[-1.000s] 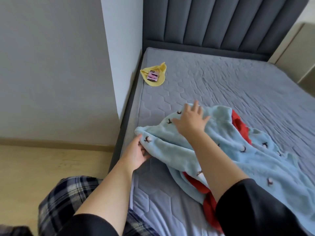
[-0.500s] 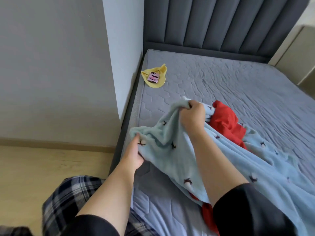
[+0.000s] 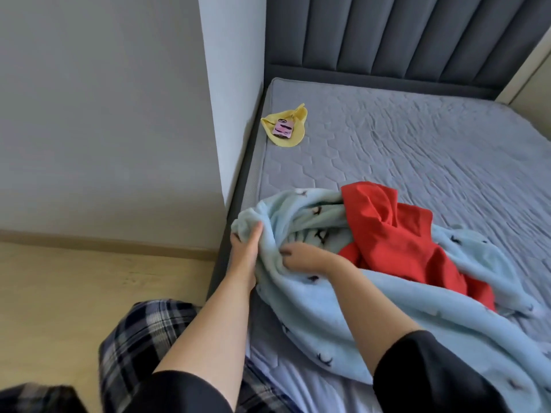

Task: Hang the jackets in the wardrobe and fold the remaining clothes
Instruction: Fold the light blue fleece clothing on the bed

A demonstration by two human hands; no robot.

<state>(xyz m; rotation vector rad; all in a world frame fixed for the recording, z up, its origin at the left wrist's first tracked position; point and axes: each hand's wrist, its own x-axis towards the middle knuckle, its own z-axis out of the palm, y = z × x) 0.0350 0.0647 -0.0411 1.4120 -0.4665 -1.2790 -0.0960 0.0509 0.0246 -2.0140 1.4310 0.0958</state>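
**Blue fleece gripped at the mattress's left edge, red garment on top**

- Light blue fleece garment (image 3: pixel 343 308): lies rumpled across the near part of the mattress (image 3: pixel 417 144), one bunched end at the mattress's left edge. Small dark motifs are scattered over it.
- Left hand (image 3: pixel 246 242): at that left edge, fingers and thumb clenched round the bunched end of the fleece.
- Right hand (image 3: pixel 301 257): just right of the left hand, fingers curled into a fold of the fleece, grasping it. A black sleeve covers the upper arm.
- Red garment (image 3: pixel 396 234): crumpled, lying on the fleece and partly wrapped in its folds, toward the mattress's middle. It covers much of the fleece beneath.
- Yellow cloth (image 3: pixel 290 141): far-left part of the mattress, well apart from the hands, with a small pink item (image 3: pixel 282 129) on it; what it is, cannot tell.
- Padded grey headboard (image 3: pixel 387 31): at the mattress's far end.
- White wall corner (image 3: pixel 229 99): close along the mattress's left side.
- Wooden floor (image 3: pixel 74 293) and plaid trousers (image 3: pixel 131 347): near left of the mattress.
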